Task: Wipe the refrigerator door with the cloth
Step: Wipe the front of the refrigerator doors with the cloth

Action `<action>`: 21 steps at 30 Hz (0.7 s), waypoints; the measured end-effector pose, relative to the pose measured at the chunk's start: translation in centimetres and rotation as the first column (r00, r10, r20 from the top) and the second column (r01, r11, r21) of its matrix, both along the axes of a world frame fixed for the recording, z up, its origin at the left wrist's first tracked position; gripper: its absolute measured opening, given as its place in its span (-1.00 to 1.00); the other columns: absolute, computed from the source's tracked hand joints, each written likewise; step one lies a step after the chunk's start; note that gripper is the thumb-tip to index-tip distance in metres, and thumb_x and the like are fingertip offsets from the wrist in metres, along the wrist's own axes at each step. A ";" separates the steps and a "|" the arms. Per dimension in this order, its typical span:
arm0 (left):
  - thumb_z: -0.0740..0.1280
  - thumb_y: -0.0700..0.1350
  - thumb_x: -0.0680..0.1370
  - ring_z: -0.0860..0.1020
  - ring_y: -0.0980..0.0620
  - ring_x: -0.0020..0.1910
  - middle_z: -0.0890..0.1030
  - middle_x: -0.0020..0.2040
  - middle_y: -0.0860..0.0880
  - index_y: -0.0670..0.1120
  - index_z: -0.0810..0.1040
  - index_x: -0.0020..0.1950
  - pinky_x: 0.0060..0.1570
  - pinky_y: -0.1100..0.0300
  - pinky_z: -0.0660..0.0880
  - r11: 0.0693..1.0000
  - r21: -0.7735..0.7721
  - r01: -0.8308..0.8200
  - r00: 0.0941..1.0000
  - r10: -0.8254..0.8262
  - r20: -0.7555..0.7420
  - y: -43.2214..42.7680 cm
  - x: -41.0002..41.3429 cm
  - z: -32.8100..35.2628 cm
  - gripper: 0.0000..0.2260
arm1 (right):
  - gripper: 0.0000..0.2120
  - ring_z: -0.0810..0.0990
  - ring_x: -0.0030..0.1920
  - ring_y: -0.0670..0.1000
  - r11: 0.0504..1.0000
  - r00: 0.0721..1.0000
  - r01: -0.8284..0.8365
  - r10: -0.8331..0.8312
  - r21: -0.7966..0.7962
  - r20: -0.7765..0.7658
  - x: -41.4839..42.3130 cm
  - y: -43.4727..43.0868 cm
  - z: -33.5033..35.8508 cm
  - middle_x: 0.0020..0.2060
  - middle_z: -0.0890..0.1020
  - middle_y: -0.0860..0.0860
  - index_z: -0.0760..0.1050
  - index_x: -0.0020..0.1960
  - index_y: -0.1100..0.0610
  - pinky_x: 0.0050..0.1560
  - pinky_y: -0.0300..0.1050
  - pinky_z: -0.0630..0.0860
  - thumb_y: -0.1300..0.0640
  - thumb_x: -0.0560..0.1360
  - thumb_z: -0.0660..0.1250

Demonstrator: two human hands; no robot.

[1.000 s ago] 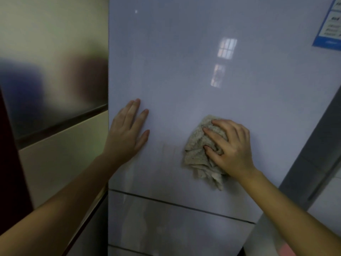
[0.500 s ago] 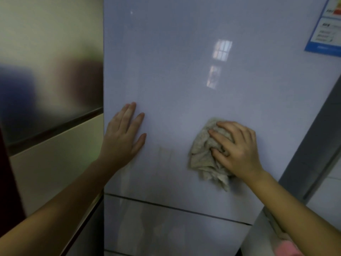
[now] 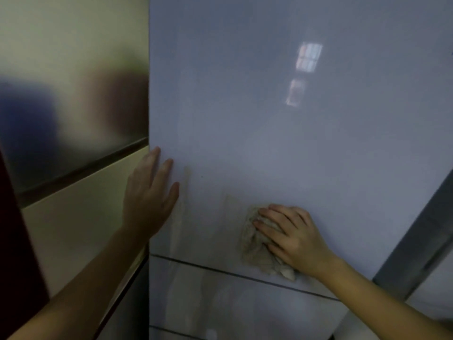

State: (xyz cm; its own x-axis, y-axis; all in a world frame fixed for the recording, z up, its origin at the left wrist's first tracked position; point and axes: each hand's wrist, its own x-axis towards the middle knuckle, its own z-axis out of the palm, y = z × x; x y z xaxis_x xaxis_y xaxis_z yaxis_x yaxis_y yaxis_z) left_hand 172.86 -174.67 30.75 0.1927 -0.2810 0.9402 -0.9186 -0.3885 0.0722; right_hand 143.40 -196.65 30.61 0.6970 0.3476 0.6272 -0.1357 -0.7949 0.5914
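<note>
Door: glossy pale lavender-grey refrigerator door panel [image 3: 269,143], upright, with a window glare high on its right half
Cloth: crumpled beige terry cloth [image 3: 255,249], pressed flat against the door near its lower edge, just above the dark horizontal seam [image 3: 220,266] to the panel below
Right hand: right hand [image 3: 291,238], fingers spread and curled over the cloth, pinning it to the door
Left hand: left hand [image 3: 149,197], flat and wide, holding nothing, braced at the door's left edge beside the brushed steel neighbouring panel [image 3: 73,94]
Residue: faint tan vertical streaks [image 3: 181,212] between the two hands, and a pale smear just above the cloth
Step in hand: wiping the lower band of the door
Technique, as judged: keep the palm flat, overlap the strokes, carry the cloth left across the streaks and along the seam
</note>
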 end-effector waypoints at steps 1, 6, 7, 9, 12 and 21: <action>0.25 0.02 0.65 0.36 -0.29 0.51 0.32 0.56 -0.30 -0.23 0.42 0.48 0.49 -0.04 0.25 1.000 0.006 0.008 1.000 -0.008 -0.008 -0.1 -0.1 -0.7 -0.52 | -0.63 0.50 0.34 0.11 1.000 1.000 0.001 -0.001 -0.012 -0.020 -0.4 -0.3 -0.3 0.32 0.61 0.05 0.63 0.29 0.05 0.24 0.05 0.39 0.06 0.50 0.46; 0.29 0.02 0.64 0.29 -0.30 0.54 0.28 0.56 -0.32 -0.20 0.36 0.53 0.54 0.02 0.15 0.998 0.025 0.050 0.998 -0.051 0.024 -1.0 -0.5 -2.9 -0.49 | -0.70 0.51 0.31 0.13 1.000 1.000 0.012 -0.013 0.026 0.020 -1.0 -0.4 0.3 0.30 0.63 0.07 0.65 0.29 0.05 0.21 0.05 0.38 0.07 0.57 0.40; 0.29 0.02 0.64 0.28 -0.30 0.54 0.28 0.56 -0.33 -0.20 0.34 0.53 0.55 0.03 0.13 0.998 0.024 0.054 0.998 -0.055 0.024 -1.1 -0.5 -3.2 -0.48 | -0.69 0.51 0.31 0.14 0.998 0.998 0.021 -0.024 0.054 0.059 -0.9 -0.2 0.4 0.29 0.63 0.08 0.64 0.29 0.06 0.20 0.05 0.38 0.07 0.56 0.41; 0.29 0.01 0.65 0.28 -0.31 0.55 0.27 0.56 -0.33 -0.19 0.33 0.54 0.56 0.06 0.11 0.998 0.019 0.057 0.998 -0.058 0.027 -1.1 -0.5 -3.7 -0.48 | -0.67 0.50 0.31 0.14 0.994 0.991 0.022 -0.036 0.107 0.129 -0.4 0.2 -0.2 0.28 0.64 0.09 0.65 0.29 0.07 0.21 0.07 0.36 0.09 0.53 0.45; 0.29 0.02 0.65 0.26 -0.29 0.57 0.26 0.57 -0.32 -0.17 0.32 0.54 0.56 0.05 0.11 0.998 0.048 0.050 0.999 -0.051 0.014 -1.0 -0.7 -4.4 -0.48 | -0.67 0.51 0.31 0.14 0.988 0.989 -0.009 -0.013 0.153 0.145 0.7 0.6 -2.4 0.29 0.63 0.09 0.65 0.28 0.08 0.22 0.07 0.35 0.11 0.53 0.45; 0.27 0.02 0.65 0.29 -0.29 0.55 0.27 0.58 -0.30 -0.19 0.36 0.53 0.49 -0.09 0.28 0.989 0.135 0.055 0.998 -0.057 0.010 0.1 -1.0 -4.6 -0.51 | -0.71 0.52 0.25 0.15 0.989 0.987 -0.050 0.028 0.140 0.157 1.9 1.3 -2.0 0.24 0.66 0.11 0.66 0.26 0.09 0.13 0.06 0.39 0.12 0.55 0.43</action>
State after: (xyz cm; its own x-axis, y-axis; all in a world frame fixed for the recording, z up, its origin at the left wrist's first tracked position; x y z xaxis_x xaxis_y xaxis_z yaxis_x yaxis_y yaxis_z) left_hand 171.91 -174.55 26.17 0.1601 -0.4155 0.8954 -0.9399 -0.3414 0.0096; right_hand 145.27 -195.31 28.59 0.5756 0.2718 0.7712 -0.1839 -0.8760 0.4459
